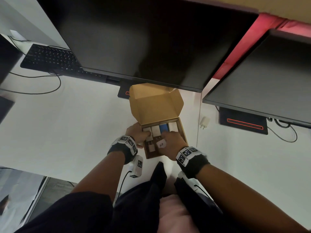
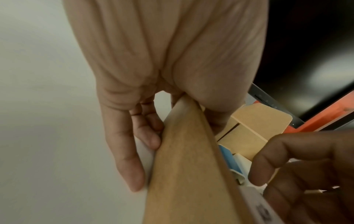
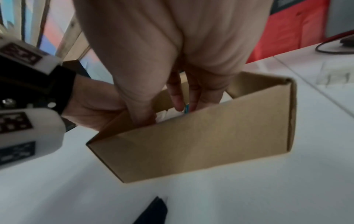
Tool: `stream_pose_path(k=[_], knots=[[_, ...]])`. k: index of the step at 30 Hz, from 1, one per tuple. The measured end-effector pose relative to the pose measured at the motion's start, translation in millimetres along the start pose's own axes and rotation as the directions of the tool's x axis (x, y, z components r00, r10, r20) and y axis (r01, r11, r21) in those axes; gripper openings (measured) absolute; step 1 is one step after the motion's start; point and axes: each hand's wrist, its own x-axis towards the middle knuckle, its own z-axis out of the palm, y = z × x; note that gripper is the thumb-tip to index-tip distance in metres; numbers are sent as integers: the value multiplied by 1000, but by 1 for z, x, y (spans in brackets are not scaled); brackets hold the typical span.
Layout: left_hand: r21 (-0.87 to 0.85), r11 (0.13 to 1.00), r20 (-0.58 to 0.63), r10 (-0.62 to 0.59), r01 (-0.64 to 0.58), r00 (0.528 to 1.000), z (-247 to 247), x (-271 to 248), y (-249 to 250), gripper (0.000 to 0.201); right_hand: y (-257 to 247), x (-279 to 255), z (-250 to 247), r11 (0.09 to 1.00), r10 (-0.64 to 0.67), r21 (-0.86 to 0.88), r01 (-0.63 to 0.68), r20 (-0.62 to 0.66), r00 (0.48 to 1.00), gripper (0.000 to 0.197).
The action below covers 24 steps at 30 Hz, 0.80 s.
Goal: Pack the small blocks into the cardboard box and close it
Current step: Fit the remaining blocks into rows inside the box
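The cardboard box [image 1: 184, 132] stands open on the white desk, its lid [image 1: 156, 105] upright at the back. Inside lie a blue block [image 1: 163, 127] and several white blocks [image 1: 155, 130]. My left hand [image 1: 136, 133] grips the box's left wall [image 2: 182, 166], fingers [image 2: 134, 136] outside and thumb inside. My right hand [image 1: 170, 143] reaches in over the front wall [image 3: 191, 144], thumb and fingers curled round a labelled white block [image 1: 160, 144]. The blue block [image 3: 186, 108] shows just past its fingertips [image 3: 178, 104].
A large dark monitor [image 1: 134, 39] overhangs the box's lid, and its stand sits just behind. A second monitor [image 1: 260, 73] and its base [image 1: 242, 121] are on the right. A white plug [image 1: 204, 122] lies right of the box. A keyboard [image 1: 48, 58] and cables are far left.
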Motion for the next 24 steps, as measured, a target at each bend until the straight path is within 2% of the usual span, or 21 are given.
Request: stream_pose_path(k=[2,5,13,16,19,21,22,23,24], knots=[[-8,1000,-2,0,0,1000,0,0,1,32,-2,4,8,999,18,-41,-18,-3,1000,45],[-5,1000,4,4,-4,1000,0,0,1,32,-1,9,15,999,48,8,-48,-18,999,45],[8,1000,15,13,-13,1000,0,1,2,30,4,4,12,999,7,31,-5,-41,999,21],[-2,1000,24,11,-11,1000,-1,2,1,30,12,0,-3,995,-46,83,62,-182,982,15],[1,1000,27,8,-8,1000,-1,1,1,31,30,3,-24,987,-28,135,88,-393,919,12],[-1,1000,22,2,-2,1000,-1,1,2,32,49,8,-39,988,73,157,5,-486,871,11],[1,1000,20,0,0,1000,0,1,2,33,58,11,-46,984,147,159,-78,-495,856,7],[5,1000,17,-1,1,1000,0,1,3,32,69,14,-53,974,222,139,-177,-471,853,4],[10,1000,15,-2,2,1000,0,1,3,32,79,18,-57,953,299,86,-290,-413,860,17]])
